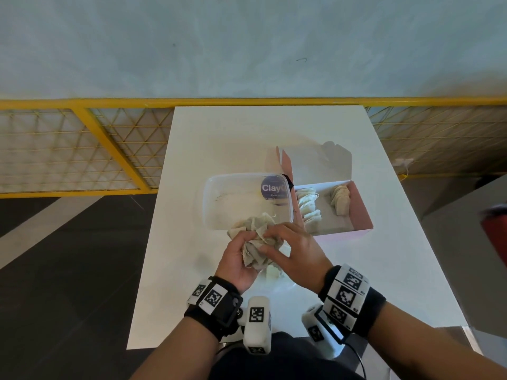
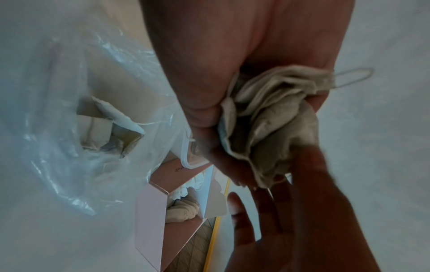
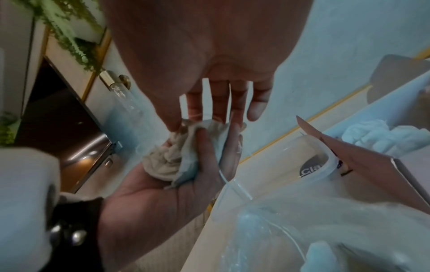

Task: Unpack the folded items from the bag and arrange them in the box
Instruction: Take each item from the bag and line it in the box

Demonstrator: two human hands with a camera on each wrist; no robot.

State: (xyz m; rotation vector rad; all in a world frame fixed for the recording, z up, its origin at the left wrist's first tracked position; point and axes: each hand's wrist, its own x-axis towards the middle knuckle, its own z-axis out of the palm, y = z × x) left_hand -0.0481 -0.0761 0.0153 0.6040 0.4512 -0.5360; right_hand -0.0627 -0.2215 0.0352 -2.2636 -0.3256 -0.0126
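Note:
A bunch of beige folded sachets [image 1: 256, 244] with thin strings lies in my left hand [image 1: 236, 259], whose fingers curl round it just above the table's near half. My right hand [image 1: 296, 250] reaches over from the right, and its thumb and fingertips pinch the top of the bunch. In the left wrist view the sachets [image 2: 267, 125] sit against the left palm [image 2: 197, 73], with the right hand [image 2: 291, 211] below them. The right wrist view shows the right hand [image 3: 221, 73] above the bunch [image 3: 172, 160] in the cupped left hand [image 3: 163, 193]. The clear bag [image 1: 233, 198] lies behind the hands.
An open pink box [image 1: 362, 212] stands right of the bag, with two rows of sachets [image 1: 310, 207] standing inside and its lid tilted back. The white table [image 1: 219, 138] ends at a yellow mesh fence [image 1: 82, 149]. A red object [image 1: 493, 229] shows at the right edge.

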